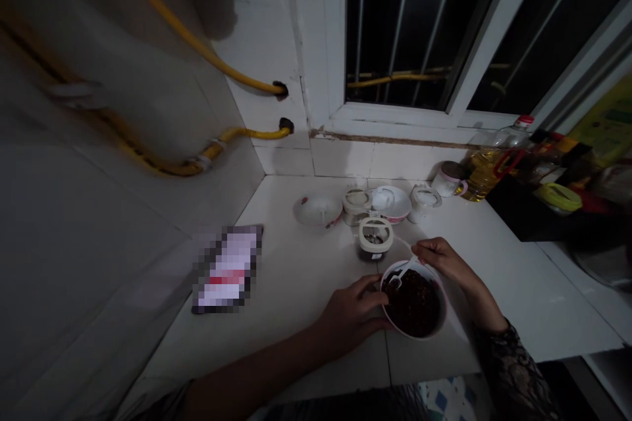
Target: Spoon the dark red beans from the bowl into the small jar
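Note:
A white bowl (444, 310) stands on the counter, filled with a dark reddish-brown, coarse, chili-like mixture (415, 306). My left hand (354, 312) grips the bowl's left side, thumb and fingers at the rim. Above the far right edge, my right hand (441, 259) pinches the handle of a white plastic fork (401, 276). The fork slants down to the left, its tines at the mixture; how deep they reach I cannot tell. Just behind the bowl sits a lidded seasoning jar (376, 237) with dark contents.
Behind stand two more lidded jars (356, 202) and white bowls (316, 209). An enamel mug (448, 179), an oil bottle (481, 168) and a dark box (523, 210) of condiments line the right back. A pixelated flat object (230, 270) lies left. Yellow pipes (197, 56) run along the wall.

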Demonstrator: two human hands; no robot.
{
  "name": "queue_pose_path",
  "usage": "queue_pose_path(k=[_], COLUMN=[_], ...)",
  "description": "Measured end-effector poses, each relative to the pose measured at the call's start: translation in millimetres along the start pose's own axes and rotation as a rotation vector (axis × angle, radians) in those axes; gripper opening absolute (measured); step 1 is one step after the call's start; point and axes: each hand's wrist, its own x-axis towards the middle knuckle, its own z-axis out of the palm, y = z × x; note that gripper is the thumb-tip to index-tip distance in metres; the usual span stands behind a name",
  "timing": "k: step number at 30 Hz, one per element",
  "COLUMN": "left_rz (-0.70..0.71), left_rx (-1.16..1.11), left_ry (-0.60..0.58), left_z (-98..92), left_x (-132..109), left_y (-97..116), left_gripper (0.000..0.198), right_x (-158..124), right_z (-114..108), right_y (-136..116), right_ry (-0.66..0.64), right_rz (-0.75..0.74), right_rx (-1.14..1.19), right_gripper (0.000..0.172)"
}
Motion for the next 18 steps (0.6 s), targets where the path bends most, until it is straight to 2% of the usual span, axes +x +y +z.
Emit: queue_pose_path(k=[9, 18], left_rz=[-0.008, 0.008], left_rx=[-0.001, -0.011], left_ry=[0.021, 0.031], left_z=[-0.8, -1.8], left_x=[1.1, 1.6], left_y=[2.2, 3.1], left_gripper=[0.027, 0.027], right_x=[1.3, 2.2], right_z=[-10.7, -7.5], right_y=[0.6, -1.1], right_ry=[0.048, 0.073], right_rz=[0.117, 0.202], right_rx=[0.13, 0.219], right_gripper=[0.045, 0.041])
